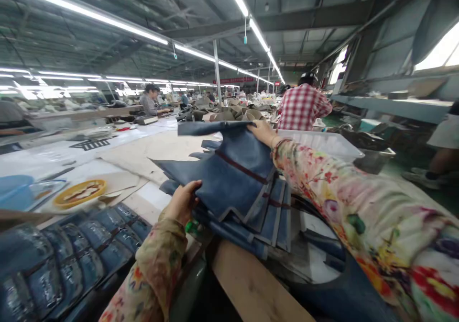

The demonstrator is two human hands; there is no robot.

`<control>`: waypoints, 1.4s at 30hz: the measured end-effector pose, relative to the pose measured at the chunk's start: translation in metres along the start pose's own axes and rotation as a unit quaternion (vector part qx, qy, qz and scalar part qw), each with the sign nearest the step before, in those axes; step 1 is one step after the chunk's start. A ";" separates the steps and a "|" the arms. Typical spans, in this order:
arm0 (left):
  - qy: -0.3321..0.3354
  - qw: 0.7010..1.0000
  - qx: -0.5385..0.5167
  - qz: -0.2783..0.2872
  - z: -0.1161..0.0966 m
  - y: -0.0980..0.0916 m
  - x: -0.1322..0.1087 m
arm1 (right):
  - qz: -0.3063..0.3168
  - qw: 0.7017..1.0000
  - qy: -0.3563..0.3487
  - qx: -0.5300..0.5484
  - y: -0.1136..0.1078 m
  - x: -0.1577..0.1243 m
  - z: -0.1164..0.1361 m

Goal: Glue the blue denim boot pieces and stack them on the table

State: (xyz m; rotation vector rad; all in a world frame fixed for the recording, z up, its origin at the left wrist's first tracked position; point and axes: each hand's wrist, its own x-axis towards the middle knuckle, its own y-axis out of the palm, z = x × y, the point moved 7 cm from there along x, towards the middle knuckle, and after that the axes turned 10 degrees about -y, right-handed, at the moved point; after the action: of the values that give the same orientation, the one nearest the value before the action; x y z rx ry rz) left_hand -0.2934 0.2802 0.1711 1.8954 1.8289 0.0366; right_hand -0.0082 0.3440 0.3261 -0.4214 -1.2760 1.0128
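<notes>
A blue leather piece with a dark brown stripe is held up in front of me between both hands. My left hand is closed around its lower left edge, thumb on top. At the upper right edge, my right hand pinches the same piece. Beneath it lies a fanned stack of similar blue pieces with grey edges. At lower left, several blue leather panels lie in overlapping rows, shiny patches on their surfaces.
A yellow dish and a blue basin stand on the table at left. A white plastic bin stands behind my right arm. A wooden board is close below me. A person in a checked shirt is ahead; others work further off.
</notes>
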 end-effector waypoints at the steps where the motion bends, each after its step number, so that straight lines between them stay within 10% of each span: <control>1: 0.011 1.000 0.015 -0.012 0.000 0.002 0.001 | 0.013 1.000 -0.002 -0.011 0.012 -0.003 -0.002; 12: 0.052 0.939 0.339 -0.019 -0.005 0.007 0.003 | 0.201 0.972 0.043 -0.117 0.106 -0.041 -0.018; 16: 0.184 0.836 0.515 -0.042 -0.024 0.010 -0.022 | 0.204 0.968 0.042 -0.143 0.118 -0.060 -0.021; 22: 0.310 0.703 0.630 0.111 -0.012 0.064 -0.058 | 0.198 0.978 -0.035 -0.048 0.080 -0.074 -0.015; 29: 0.339 0.549 0.737 0.201 0.051 0.117 -0.078 | 0.106 0.988 0.048 0.100 0.026 -0.204 -0.045; 35: 0.335 0.480 0.795 0.160 0.088 0.144 -0.091 | 0.086 0.932 0.228 0.266 0.066 -0.330 -0.053; 42: 0.301 0.442 0.833 0.146 0.109 0.157 -0.099 | 0.084 0.836 0.311 0.444 0.101 -0.358 -0.012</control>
State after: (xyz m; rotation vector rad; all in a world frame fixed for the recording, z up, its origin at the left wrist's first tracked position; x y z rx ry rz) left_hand -0.1181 0.1553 0.1656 3.8129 1.7599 -1.9216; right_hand -0.0215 0.1107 0.0363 -0.1009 -0.1084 1.3490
